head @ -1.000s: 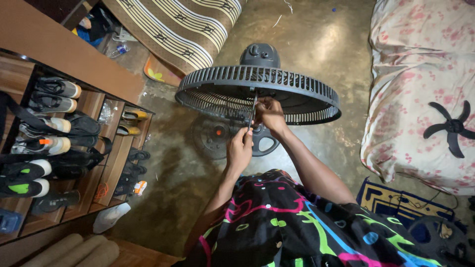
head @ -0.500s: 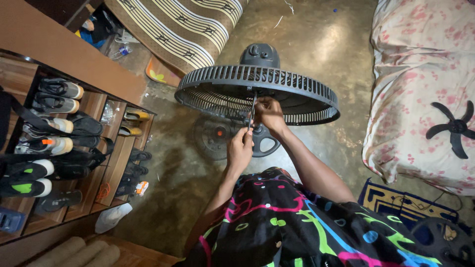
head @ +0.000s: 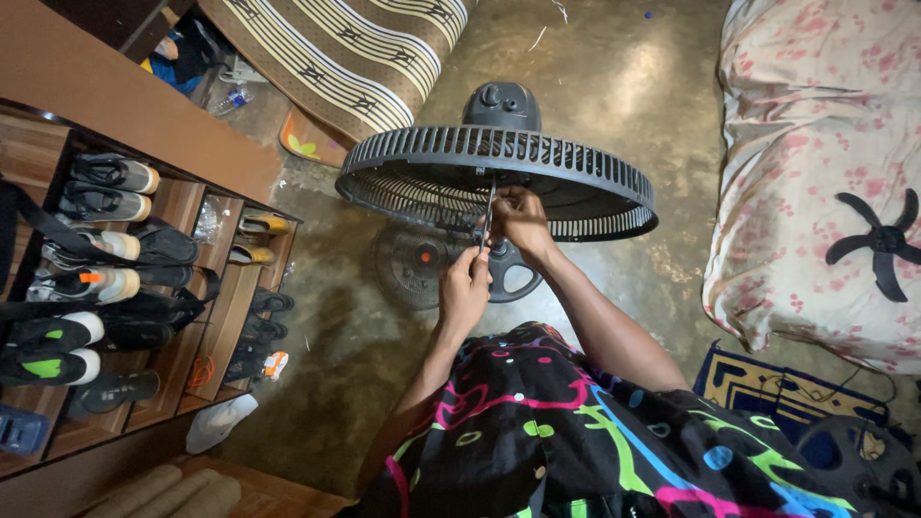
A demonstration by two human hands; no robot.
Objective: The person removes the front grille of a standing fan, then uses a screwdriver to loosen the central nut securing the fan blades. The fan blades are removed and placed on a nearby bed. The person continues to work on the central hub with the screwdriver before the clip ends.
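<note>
1. Two hands meet at the near rim of a dark round fan guard [head: 499, 177]. The right hand [head: 518, 219] has its fingers curled shut around a thin screwdriver [head: 488, 216] that stands upright against the guard's edge.
2. Just below it, the left hand [head: 467, 288] has its fingers closed in a pinch at the tool's lower end; what exactly they grip, I cannot tell.
3. Under both hands lies the fan's round base [head: 422, 264] on the concrete floor [head: 614, 86], with the motor housing [head: 501, 104] beyond the fingers.
4. Left of the fingers stands a wooden shoe rack [head: 144, 249] filled with shoes.
5. Right of them lies a floral mattress [head: 815, 163] carrying a loose black fan blade [head: 878, 242].
6. Beyond the fingers, to the left, lies a striped cushion [head: 355, 48].
</note>
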